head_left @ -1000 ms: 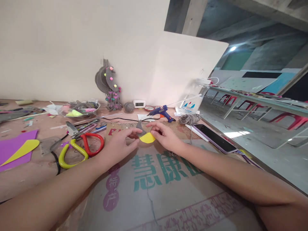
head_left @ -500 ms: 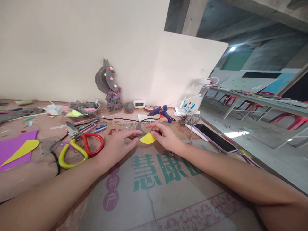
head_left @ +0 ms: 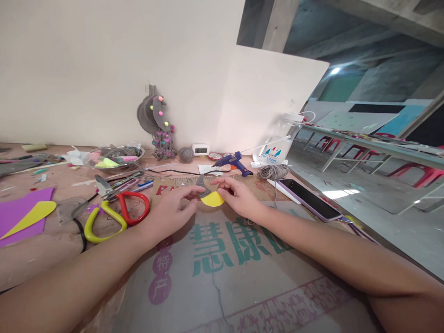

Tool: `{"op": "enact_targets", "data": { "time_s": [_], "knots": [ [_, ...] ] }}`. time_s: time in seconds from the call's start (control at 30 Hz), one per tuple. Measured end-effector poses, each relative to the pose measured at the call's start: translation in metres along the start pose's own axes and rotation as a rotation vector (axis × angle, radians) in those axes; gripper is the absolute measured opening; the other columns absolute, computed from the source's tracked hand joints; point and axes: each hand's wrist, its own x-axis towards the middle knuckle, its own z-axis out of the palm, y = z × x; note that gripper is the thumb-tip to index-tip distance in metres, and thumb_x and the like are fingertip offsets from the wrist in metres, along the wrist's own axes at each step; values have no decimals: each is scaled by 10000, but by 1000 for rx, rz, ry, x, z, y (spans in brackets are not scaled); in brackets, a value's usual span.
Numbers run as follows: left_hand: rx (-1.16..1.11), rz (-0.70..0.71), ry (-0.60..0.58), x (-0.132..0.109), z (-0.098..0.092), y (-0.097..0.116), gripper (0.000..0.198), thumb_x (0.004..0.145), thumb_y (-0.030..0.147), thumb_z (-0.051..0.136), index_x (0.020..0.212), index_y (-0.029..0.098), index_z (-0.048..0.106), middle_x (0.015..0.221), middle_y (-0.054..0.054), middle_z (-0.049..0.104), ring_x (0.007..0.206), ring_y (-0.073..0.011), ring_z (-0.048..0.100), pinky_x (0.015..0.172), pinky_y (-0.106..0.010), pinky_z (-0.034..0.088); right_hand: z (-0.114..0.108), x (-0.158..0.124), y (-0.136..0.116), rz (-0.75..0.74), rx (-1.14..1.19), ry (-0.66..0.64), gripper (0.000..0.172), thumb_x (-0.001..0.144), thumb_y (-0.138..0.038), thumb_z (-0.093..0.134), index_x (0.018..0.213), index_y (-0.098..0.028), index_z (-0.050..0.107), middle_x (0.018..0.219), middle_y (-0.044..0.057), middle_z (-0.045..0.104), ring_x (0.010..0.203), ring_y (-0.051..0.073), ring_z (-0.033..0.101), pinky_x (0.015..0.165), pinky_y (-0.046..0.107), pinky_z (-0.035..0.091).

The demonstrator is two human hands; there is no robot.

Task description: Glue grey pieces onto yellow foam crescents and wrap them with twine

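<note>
A small yellow rounded piece [head_left: 212, 199], thin like foam or felt, is between my two hands above the printed board. A grey curved piece [head_left: 200, 181] adjoins its upper left edge; whether the two are joined I cannot tell. My right hand [head_left: 240, 198] pinches the yellow piece's right end between thumb and fingers. My left hand [head_left: 177, 206] is closed at the grey piece, index fingertip on it and thumb lower down, partly hiding it. Left of my left forearm lie scissors [head_left: 122, 208] with one red and one yellow handle.
Behind my hands lie a blue glue gun [head_left: 231, 162], a white digital timer [head_left: 200, 149] and grey yarn [head_left: 273, 171]. A phone [head_left: 308, 199] is at the right edge. Purple sheet [head_left: 21, 203] and a bowl of scraps [head_left: 114, 157] are left. A grey ornament [head_left: 156, 118] hangs behind.
My left thumb has drawn back slightly from the yellow piece. The yellow piece has barely shifted, and my right hand stays in place.
</note>
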Motion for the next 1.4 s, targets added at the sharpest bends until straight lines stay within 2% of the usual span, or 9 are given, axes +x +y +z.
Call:
{"op": "enact_targets", "data": {
  "time_s": [0.1, 0.2, 0.37, 0.47, 0.57, 0.77, 1.13, 1.4],
  "knots": [
    [-111, -64, 30, 2, 0, -3, 303, 828, 324, 453, 1080, 215, 582, 989, -29, 666, 901, -178, 620, 772, -283, 501, 0, -1, -1, -6, -52, -3, 252, 855, -201, 423, 1069, -187, 554, 711, -13, 488, 590, 101, 426, 561, 232, 368],
    [-249, -160, 58, 7, -1, -7, 451, 818, 408, 475, 1221, 206, 481, 911, -36, 687, 833, -185, 645, 736, -300, 509, 1, -4, -4, -42, -159, -16, 270, 862, -207, 426, 1078, -202, 587, 725, -4, 549, 573, 101, 431, 568, 239, 374],
    [-233, -260, 37, 9, -3, -10, 452, 752, 425, 563, 1131, 177, 571, 964, -53, 702, 878, -206, 645, 793, -309, 497, 1, -5, -8, -207, -322, -22, 255, 877, -243, 454, 1075, -212, 611, 900, 46, 626, 765, 146, 529, 707, 283, 408],
    [-209, -236, 41, 9, -2, -10, 424, 750, 415, 565, 1101, 178, 589, 970, -49, 703, 875, -204, 645, 777, -304, 509, 1, -5, -11, -305, -414, -31, 188, 871, -271, 480, 897, -195, 650, 858, 59, 603, 847, 176, 523, 779, 318, 394],
    [-160, -195, 38, 8, -1, -9, 386, 762, 381, 554, 1084, 173, 600, 964, -50, 701, 862, -200, 645, 774, -311, 517, 0, -5, -14, -315, -435, -29, 174, 869, -281, 488, 812, -188, 624, 828, 55, 591, 835, 182, 513, 783, 329, 384],
    [-151, -150, 40, 8, 0, -8, 357, 766, 360, 549, 1060, 172, 621, 961, -51, 705, 838, -202, 650, 751, -323, 528, 1, -5, -15, -282, -404, -38, 142, 868, -254, 479, 794, -186, 579, 794, 42, 591, 799, 175, 502, 765, 325, 374],
    [-182, -103, 18, 9, -1, -10, 348, 795, 367, 514, 1072, 180, 614, 1036, -43, 682, 928, -202, 622, 837, -327, 495, -1, -4, -15, -315, -446, -67, 94, 831, -185, 479, 782, -181, 558, 809, 41, 598, 801, 175, 501, 779, 326, 363],
    [-140, -99, 6, 9, -1, -10, 363, 795, 369, 514, 1086, 179, 618, 1059, -53, 679, 962, -218, 611, 877, -349, 473, 0, -4, -12, -300, -455, -34, 137, 863, -251, 474, 789, -188, 570, 796, 38, 604, 805, 181, 499, 776, 328, 360]
  ]
}}
